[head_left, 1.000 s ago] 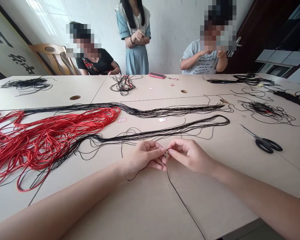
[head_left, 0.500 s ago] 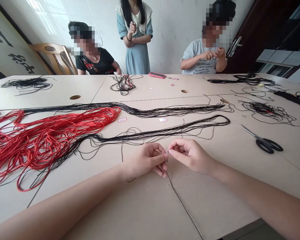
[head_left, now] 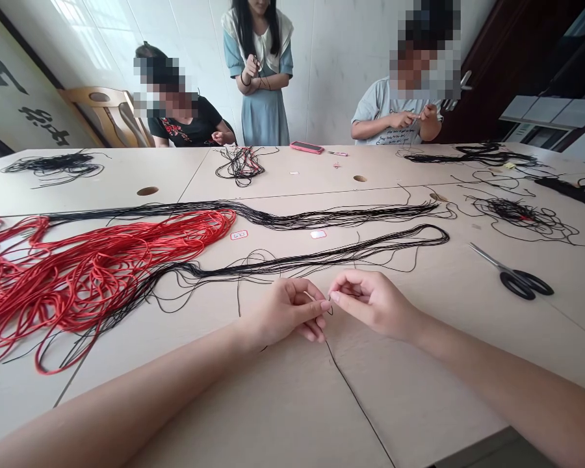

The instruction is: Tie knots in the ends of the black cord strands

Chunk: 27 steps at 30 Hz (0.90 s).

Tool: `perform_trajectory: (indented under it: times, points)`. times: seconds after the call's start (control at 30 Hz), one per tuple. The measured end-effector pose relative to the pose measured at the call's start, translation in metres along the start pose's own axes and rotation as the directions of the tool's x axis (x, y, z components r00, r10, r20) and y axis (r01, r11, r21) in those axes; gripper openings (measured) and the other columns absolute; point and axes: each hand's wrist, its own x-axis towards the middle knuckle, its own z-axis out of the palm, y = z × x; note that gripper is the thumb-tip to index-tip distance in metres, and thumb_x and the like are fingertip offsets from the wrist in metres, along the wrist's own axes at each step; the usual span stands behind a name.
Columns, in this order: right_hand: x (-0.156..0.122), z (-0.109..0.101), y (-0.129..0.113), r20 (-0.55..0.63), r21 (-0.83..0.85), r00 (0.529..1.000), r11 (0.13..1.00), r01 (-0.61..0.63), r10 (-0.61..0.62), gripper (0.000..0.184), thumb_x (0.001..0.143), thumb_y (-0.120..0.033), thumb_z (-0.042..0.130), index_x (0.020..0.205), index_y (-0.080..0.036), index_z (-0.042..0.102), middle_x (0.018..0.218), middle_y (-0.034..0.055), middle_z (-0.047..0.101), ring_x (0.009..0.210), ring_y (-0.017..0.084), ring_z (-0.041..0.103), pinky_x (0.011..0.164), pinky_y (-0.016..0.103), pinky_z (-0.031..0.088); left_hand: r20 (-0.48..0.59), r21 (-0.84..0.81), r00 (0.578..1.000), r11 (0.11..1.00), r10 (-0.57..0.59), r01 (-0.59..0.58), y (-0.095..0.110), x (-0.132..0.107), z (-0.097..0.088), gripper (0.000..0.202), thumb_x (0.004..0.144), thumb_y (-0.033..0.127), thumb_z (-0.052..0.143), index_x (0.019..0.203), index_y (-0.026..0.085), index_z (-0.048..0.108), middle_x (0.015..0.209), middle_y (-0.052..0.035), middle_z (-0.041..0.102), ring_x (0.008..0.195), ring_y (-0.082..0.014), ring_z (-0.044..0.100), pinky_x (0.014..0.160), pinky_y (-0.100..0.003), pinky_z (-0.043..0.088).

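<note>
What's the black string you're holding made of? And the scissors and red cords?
Black string: probably synthetic thread, thin and smooth-looking; its fibre is unclear.
Scissors: blades look metal, grey with a faint shine; handles probably plastic, black and smooth.
Red cords: maybe nylon, slightly glossy, lying in loose loops.

A thin black cord [head_left: 355,394] is pinched in the grip of left hand [head_left: 288,315] and right hand [head_left: 373,300], a small bend showing between them. One long stretch slants, gently curved, over the bench [head_left: 253,409] and out of view; a short end shows below the left hand.
</note>
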Motion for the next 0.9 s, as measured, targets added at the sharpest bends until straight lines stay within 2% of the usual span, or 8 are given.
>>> perform_trajectory:
  times: [0.2,0.43,0.7,0.9]
  points:
    - [-0.0007,0.0006,-0.0004,-0.002,-0.007,1.0,1.0,0.012,-0.012,0.012,0.085,-0.025,0.05,0.079,-0.017,0.056,0.069,0.0006,0.054,0.062,0.011,0.048,0.056,0.023,0.041,0.011,0.033,1.0,0.999,-0.011,0.01,0.0015,-0.0014,0.0006,0.029,0.074,0.04,0.065,0.08,0.013,0.057,0.063,-0.0018,0.064,0.058,-0.0143,0.066,0.054,-0.022,0.053]
    - [-0.0001,0.0008,0.0024,-0.053,-0.017,0.998,0.999,0.044,-0.045,0.009,0.084,-0.022,0.05,0.078,-0.017,0.055,0.062,-0.0023,0.046,0.057,0.01,0.042,0.052,0.022,0.038,0.027,0.09,0.999,0.996,-0.024,0.021,0.0045,-0.0042,0.0024,0.025,0.074,0.036,0.065,0.079,0.014,0.056,0.061,-0.002,0.064,0.054,-0.0138,0.064,0.051,-0.022,0.052]
    - [-0.0001,0.0021,0.0017,-0.084,0.001,0.994,0.998,0.067,-0.067,0.008,0.085,-0.022,0.05,0.08,-0.018,0.054,0.066,-0.0012,0.048,0.06,0.01,0.044,0.053,0.022,0.039,0.073,0.153,0.997,0.988,0.002,-0.013,0.0004,-0.0043,0.0022,0.023,0.074,0.035,0.063,0.075,0.014,0.054,0.06,-0.0027,0.064,0.052,-0.0139,0.064,0.047,-0.021,0.049]
    - [-0.0008,0.0034,0.0032,-0.152,0.002,0.982,0.993,0.116,-0.114,0.008,0.086,-0.022,0.049,0.081,-0.018,0.054,0.068,-0.0006,0.049,0.061,0.011,0.045,0.055,0.023,0.04,0.099,0.177,0.995,0.984,0.011,-0.028,-0.0015,-0.0045,0.002,0.017,0.074,0.029,0.061,0.073,0.014,0.055,0.059,-0.0033,0.063,0.05,-0.0136,0.063,0.046,-0.02,0.049]
